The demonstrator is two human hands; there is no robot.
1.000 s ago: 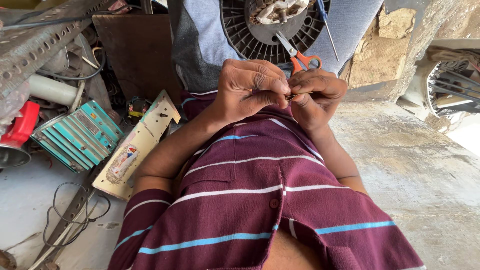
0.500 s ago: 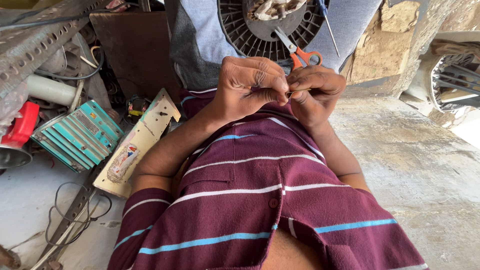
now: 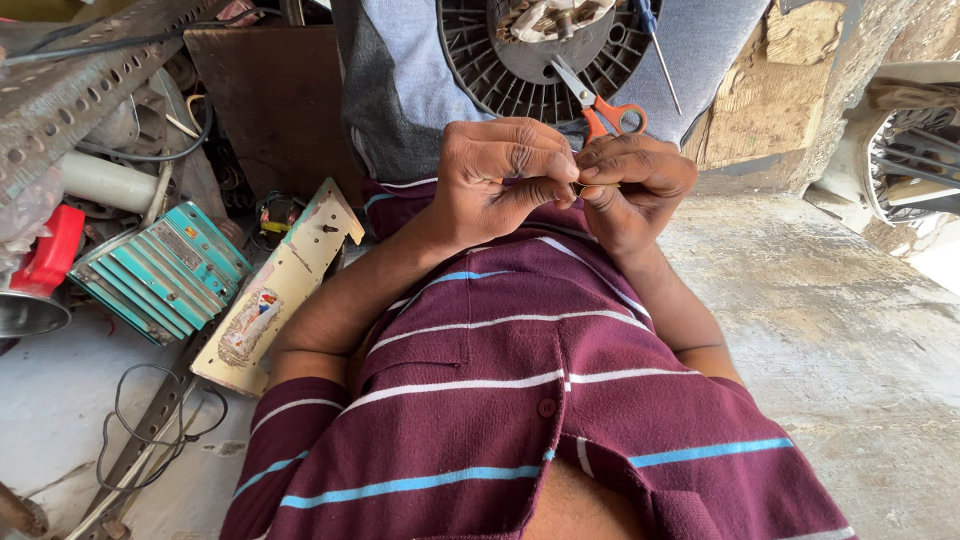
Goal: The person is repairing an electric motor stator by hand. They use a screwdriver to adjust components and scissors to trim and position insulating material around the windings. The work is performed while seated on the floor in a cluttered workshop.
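A long cream panel (image 3: 280,290) lies slanted at the left, just beside the person's arm; near its lower end sits an oval label (image 3: 250,325) in red, blue and white, too blurred to make out further. Left of it, a teal ribbed box (image 3: 160,270) carries a small grey label (image 3: 180,245) on top.

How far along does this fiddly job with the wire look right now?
Done: scissors and a screwdriver lie on the round slotted fan motor in the lap. In hand: the left hand and right hand pinch a thin wire between fingertips. Left: the wire's far end is hidden, so I cannot tell.
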